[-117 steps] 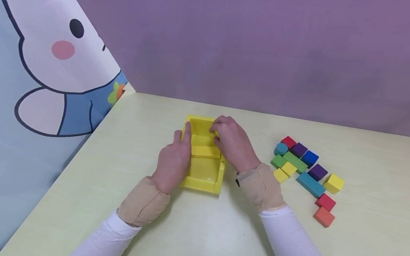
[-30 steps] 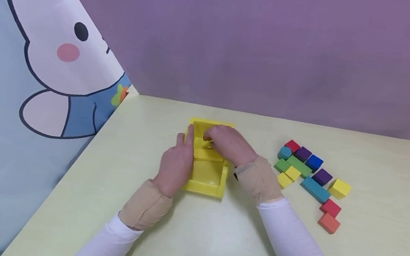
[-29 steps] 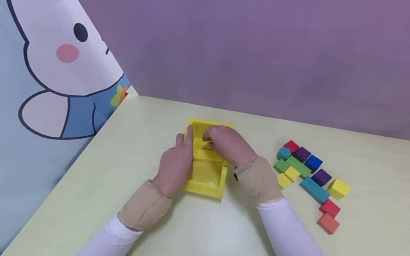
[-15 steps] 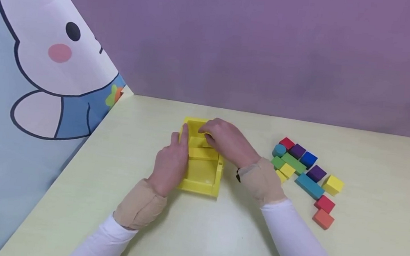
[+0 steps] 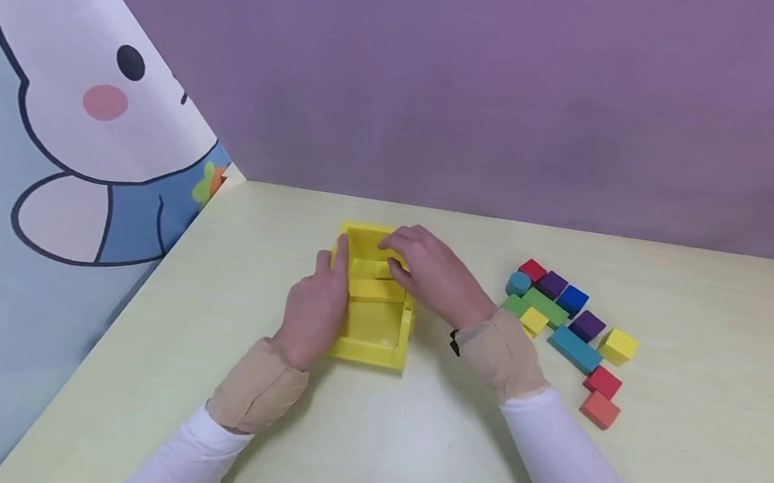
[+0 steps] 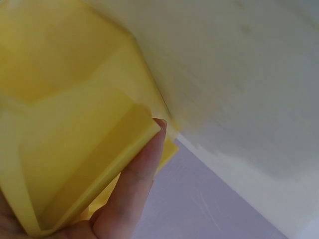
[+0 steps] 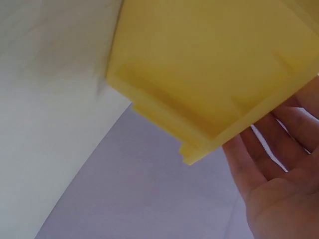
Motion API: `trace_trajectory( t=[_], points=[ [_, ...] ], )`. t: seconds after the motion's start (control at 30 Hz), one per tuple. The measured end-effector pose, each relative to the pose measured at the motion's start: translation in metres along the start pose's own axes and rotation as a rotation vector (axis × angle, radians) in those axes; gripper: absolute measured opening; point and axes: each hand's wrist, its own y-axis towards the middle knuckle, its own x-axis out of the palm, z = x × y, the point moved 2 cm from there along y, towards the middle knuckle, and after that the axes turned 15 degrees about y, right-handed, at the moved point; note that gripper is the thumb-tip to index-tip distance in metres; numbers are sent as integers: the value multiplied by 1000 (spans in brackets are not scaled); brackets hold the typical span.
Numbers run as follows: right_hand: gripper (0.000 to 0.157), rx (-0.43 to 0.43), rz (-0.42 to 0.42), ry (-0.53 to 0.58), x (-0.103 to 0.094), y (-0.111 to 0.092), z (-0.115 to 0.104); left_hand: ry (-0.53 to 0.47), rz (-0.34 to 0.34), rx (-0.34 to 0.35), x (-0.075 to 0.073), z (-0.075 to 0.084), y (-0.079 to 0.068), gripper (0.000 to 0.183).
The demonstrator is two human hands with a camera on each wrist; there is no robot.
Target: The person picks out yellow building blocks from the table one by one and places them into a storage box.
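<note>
A yellow plastic box (image 5: 369, 352), open on top with a crossbar over its middle, sits on the table. My left hand (image 5: 314, 308) grips its left side wall, index finger lying along the rim toward the far end. In the left wrist view, a finger (image 6: 134, 189) runs against the yellow wall (image 6: 94, 164). My right hand (image 5: 436, 273) arches over the far right corner, fingers bent loosely and thumb apart from them. The right wrist view shows those fingers (image 7: 239, 159) reaching behind the yellow wall (image 7: 199, 84), tips hidden.
To the right lie several coloured wooden blocks, among them a long teal block (image 5: 574, 349), a yellow cube (image 5: 618, 346), a green block (image 5: 545, 307), a teal cylinder (image 5: 519, 283) and an orange-red block (image 5: 599, 410). A purple backdrop (image 5: 485, 95) stands behind the table (image 5: 408, 461).
My right hand was bunched down inside the far compartment a second ago; it has since risen toward the right rim with its fingers parted. The left hand keeps its place on the box.
</note>
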Motion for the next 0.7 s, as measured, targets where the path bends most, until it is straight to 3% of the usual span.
trace_trajectory(
  t=[0.37, 0.7],
  points=[
    [26, -67, 67, -43, -6, -18, 3, 13, 46, 8, 1, 0, -1, 61],
    [29, -44, 74, -80, -12, -34, 5, 3, 70, 10, 0, -2, -2, 61]
  ],
)
